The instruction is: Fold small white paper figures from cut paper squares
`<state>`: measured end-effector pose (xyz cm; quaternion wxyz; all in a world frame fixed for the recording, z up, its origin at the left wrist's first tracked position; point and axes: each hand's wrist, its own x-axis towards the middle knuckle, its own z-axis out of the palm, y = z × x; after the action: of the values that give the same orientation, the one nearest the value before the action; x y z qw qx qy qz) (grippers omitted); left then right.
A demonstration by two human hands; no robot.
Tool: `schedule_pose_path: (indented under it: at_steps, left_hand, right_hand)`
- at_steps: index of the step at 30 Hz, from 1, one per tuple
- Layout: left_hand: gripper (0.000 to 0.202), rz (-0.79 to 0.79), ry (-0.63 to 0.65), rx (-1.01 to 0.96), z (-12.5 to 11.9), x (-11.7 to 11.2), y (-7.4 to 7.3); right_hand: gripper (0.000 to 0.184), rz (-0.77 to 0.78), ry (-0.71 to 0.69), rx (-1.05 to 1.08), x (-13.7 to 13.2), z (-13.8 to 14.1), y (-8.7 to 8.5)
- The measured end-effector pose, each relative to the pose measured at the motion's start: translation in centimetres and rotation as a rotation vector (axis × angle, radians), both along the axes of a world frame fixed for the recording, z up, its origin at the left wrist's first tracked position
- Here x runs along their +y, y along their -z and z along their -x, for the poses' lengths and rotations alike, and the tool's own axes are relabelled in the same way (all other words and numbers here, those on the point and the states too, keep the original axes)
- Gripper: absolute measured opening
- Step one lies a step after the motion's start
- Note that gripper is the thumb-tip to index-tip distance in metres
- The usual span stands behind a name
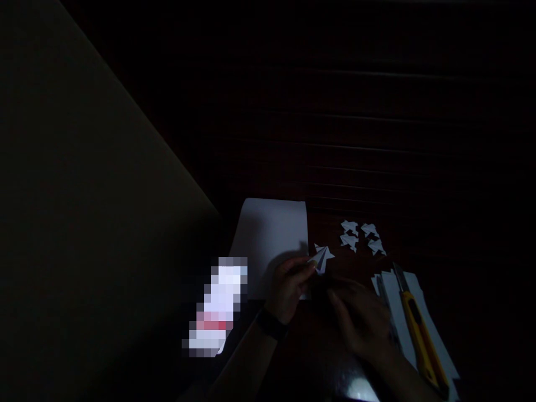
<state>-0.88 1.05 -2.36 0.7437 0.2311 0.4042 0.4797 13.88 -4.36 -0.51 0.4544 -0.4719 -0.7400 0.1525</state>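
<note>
Between the thumb and fingers of my left hand [292,282] is a folded white paper figure [321,258], with pointed tips spreading out at its top and side. A dark band circles that wrist. My right hand [362,318] hovers just right of and below the figure, apart from it. Its fingers are dark and partly blurred, so their closure and anything in them are hard to make out. Beyond the hands, several small folded paper figures [349,241] lie grouped on the dark table.
A large white sheet [274,229] lies behind my left hand. At right, a yellow utility knife [421,335] with its blade out rests on a stack of paper [433,318]. A bright, pixelated screen [220,304] glows at left, near a pale wall [84,195]. The room is very dark.
</note>
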Motion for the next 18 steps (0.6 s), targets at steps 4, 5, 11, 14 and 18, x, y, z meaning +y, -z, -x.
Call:
schedule_pose_path:
  at_steps: [4,5,11,14,18]
  left_hand:
    - [0.026,-0.019,0.088,0.049,0.3,0.0,-0.1]
    - [0.027,-0.028,0.107,0.067,0.3,-0.1,-0.2]
    - [0.029,-0.064,0.141,0.143,0.3,-0.3,-0.4]
    - [0.031,-0.069,0.121,0.169,0.2,-0.2,-0.6]
    - [0.035,-0.110,0.098,0.215,-0.2,-0.2,-0.9]
  right_hand:
    - [0.019,0.268,0.122,-0.004,1.9,-1.6,-0.8]
    - [0.019,0.319,0.087,-0.016,2.3,-1.9,-1.0]
    - [0.018,0.515,-0.009,0.037,2.8,-1.8,-1.2]
    - [0.021,0.646,-0.048,0.133,2.6,-1.6,-0.9]
    - [0.025,0.729,-0.067,0.253,2.7,-1.4,-0.2]
